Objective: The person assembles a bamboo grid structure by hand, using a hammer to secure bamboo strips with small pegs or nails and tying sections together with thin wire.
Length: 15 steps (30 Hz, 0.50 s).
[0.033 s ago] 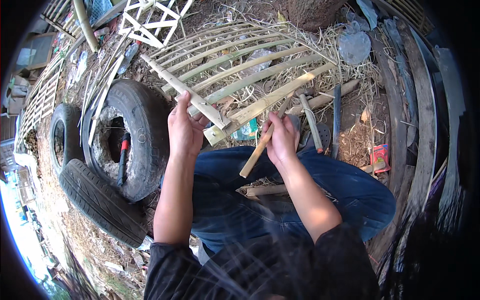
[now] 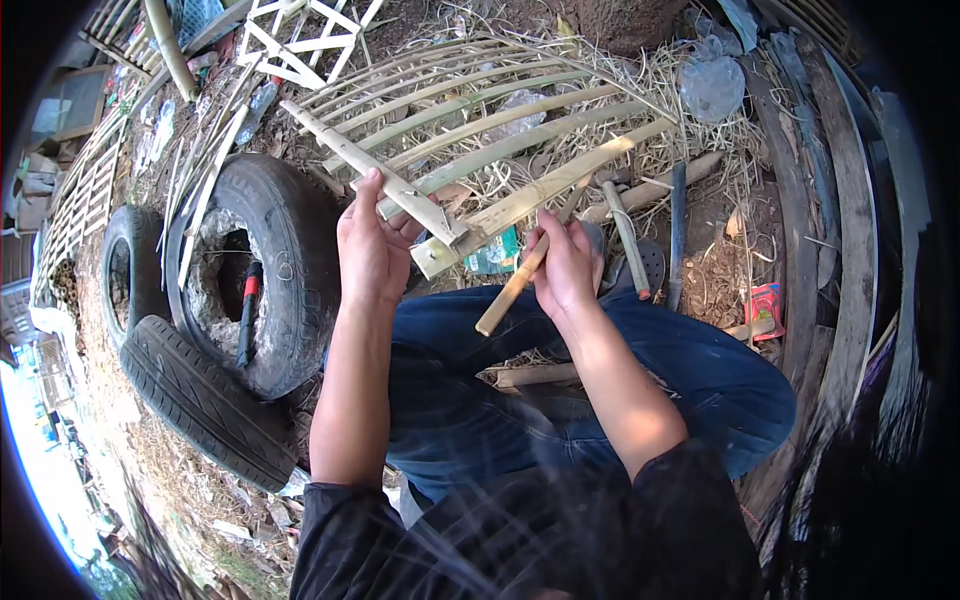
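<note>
Bamboo frame spreads just ahead of left hand, which pinches its end bar, thumb on top, fingers underneath. Right hand wrapped round short stick, near side of frame's closest slat.

Slats are pale yellow-green; the stick tan; trousers blue; the shirt probably black.

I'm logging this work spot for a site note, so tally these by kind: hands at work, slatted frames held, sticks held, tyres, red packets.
Hands: 2 (left hand, right hand)
Slatted frame, in the left hand: 1
Stick, in the right hand: 1
Tyres: 3 (largest tyre, leftmost tyre, lowest tyre)
Red packet: 1
Total: 8
</note>
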Motion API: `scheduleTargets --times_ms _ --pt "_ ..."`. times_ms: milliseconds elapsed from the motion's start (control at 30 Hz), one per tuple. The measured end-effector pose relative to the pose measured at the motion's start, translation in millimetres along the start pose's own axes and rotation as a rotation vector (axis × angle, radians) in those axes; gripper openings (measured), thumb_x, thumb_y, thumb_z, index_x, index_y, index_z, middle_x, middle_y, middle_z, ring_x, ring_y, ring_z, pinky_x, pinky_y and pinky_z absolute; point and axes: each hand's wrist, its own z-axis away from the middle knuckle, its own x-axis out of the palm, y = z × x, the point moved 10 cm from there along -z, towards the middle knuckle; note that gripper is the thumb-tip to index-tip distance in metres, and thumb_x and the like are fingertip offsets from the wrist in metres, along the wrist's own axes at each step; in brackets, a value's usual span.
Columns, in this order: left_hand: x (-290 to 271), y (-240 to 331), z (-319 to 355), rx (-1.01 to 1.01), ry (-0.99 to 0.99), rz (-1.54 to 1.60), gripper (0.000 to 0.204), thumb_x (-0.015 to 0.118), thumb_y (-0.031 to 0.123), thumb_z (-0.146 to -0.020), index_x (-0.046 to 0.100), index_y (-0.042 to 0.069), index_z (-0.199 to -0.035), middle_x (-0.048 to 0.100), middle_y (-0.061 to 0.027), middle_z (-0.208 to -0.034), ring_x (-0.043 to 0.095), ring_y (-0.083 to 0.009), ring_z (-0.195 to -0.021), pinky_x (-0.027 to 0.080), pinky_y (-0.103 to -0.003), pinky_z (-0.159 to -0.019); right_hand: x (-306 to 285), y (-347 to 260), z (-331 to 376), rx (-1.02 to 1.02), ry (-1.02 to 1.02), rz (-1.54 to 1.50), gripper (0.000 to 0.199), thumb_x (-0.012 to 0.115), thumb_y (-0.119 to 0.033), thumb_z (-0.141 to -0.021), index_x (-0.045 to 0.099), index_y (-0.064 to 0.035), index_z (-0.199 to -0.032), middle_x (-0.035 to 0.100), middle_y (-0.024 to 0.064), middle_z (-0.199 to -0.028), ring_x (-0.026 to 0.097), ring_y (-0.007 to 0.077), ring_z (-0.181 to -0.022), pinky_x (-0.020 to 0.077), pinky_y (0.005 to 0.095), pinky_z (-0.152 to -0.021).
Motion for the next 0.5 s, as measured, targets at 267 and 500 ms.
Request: scheduleTargets --times_ms 267,500 --pt "29.7 6.9 -18.9 0.051 -0.108 0.136 0.031 0.057 0.023 -0.089 0.05 -0.006 -0.096 0.061 -0.0178 -0.087 0.065 -0.0254 -0.079 0.057 -0.034 -0.069 32.1 -20.5 -24.0 -0.095 -0.021 -0.081 0.01 0.057 -0.007 -0.084 0.05 -0.0014 -0.082 0.054 0.008 -0.063 0.05 0.0148 -0.045 0.0382 0.0266 -0.038" --pt "15.8 5.6 -18.4 0.071 -0.092 0.13 0.033 0.055 0.024 -0.09 0.05 -0.008 -0.096 0.061 -0.0176 -0.086 0.065 -0.0244 -0.077 0.058 -0.034 -0.069 53.4 -26.0 -17.3 -0.129 -0.086 -0.01 0.012 0.045 -0.011 -0.095 0.051 -0.0018 -0.092 0.056 0.0061 -0.074 0.049 0.0098 -0.054 0.04 0.0212 -0.045"
